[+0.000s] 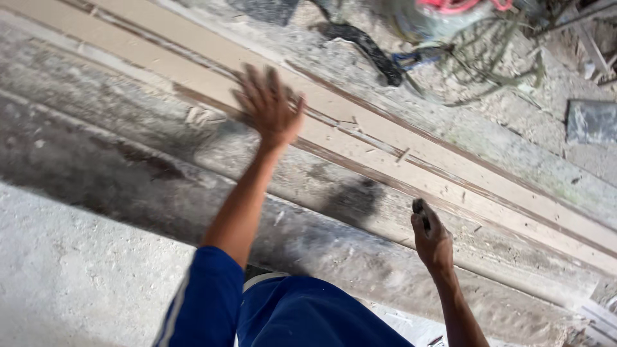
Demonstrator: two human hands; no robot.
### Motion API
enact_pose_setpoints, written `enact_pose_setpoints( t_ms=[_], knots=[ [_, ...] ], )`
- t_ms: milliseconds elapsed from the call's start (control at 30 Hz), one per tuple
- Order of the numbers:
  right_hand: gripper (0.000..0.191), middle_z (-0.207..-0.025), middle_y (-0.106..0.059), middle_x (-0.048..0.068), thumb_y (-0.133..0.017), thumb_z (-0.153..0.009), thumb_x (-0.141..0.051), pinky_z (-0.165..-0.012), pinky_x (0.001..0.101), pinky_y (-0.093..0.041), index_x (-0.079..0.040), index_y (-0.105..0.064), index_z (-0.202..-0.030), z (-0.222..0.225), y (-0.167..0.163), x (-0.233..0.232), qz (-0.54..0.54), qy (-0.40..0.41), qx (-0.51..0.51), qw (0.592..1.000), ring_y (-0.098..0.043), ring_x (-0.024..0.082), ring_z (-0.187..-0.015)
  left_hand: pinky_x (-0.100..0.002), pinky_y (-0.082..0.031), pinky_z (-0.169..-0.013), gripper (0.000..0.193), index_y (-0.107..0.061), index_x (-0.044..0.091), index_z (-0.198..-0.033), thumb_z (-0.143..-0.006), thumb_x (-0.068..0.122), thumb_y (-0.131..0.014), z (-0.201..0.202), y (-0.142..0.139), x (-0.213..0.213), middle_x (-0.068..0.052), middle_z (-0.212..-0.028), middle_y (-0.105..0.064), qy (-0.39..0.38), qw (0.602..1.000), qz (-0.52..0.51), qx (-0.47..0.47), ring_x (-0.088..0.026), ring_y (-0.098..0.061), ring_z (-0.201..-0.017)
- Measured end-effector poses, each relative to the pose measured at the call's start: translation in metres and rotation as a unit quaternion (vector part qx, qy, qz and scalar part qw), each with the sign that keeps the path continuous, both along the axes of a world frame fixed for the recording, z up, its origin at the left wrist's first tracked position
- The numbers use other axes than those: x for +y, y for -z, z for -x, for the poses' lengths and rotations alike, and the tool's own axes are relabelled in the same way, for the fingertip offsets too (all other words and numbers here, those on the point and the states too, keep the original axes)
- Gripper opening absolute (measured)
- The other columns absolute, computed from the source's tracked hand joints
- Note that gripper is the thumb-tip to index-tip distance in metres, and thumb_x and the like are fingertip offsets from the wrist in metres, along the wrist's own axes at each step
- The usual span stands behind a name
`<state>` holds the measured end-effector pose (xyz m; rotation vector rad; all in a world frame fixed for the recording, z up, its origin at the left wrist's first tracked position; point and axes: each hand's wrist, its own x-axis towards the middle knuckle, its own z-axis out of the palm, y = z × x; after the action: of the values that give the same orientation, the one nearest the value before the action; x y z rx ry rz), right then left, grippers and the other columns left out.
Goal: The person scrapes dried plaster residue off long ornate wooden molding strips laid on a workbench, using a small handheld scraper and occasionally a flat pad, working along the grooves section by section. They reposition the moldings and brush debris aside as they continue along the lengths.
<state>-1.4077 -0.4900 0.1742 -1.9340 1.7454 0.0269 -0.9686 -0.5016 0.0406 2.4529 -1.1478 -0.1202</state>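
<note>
My left hand is stretched out with fingers spread, blurred, over a long pale wooden plank that runs diagonally from upper left to lower right. It holds nothing. My right hand is closed around a small dark object that sticks up from the fist; I cannot tell what kind of tool it is. That hand hovers near the plank's near edge, above a rough grey beam. My blue sleeves and clothing show at the bottom.
Sawdust and chips cover the planks and the concrete floor. A dark curved tool and tangled cords lie at the top. A grey slab sits at the right edge.
</note>
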Motion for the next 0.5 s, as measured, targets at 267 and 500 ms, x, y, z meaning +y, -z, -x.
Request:
enact_pose_setpoints(
  t_ms=[267, 500],
  knots=[
    [0.054, -0.105, -0.074, 0.017, -0.063, -0.102, -0.034, -0.078, 0.0365, -0.053, -0.009, -0.058, -0.149, 0.118, -0.006, 0.024, 0.034, 0.188, -0.029, 0.981, -0.068, 0.023, -0.089, -0.06, -0.003, -0.125, 0.088, -0.026, 0.011, -0.162, -0.098, 0.073, -0.024, 0.324, -0.016, -0.054, -0.023, -0.17, -0.009, 0.404, 0.909, -0.092, 0.047, -0.042, -0.005, -0.157],
    [0.051, -0.104, -0.073, 0.023, -0.064, -0.101, -0.032, -0.057, 0.0368, -0.058, -0.012, -0.06, -0.147, 0.182, 0.024, -0.031, 0.082, 0.004, -0.029, 0.996, -0.069, 0.024, -0.079, -0.038, -0.058, -0.103, 0.031, -0.063, 0.008, -0.125, -0.112, 0.035, -0.054, 0.386, 0.008, 0.038, -0.011, -0.128, -0.066, 0.69, 0.667, -0.005, 0.281, -0.023, -0.067, -0.112]
  ],
)
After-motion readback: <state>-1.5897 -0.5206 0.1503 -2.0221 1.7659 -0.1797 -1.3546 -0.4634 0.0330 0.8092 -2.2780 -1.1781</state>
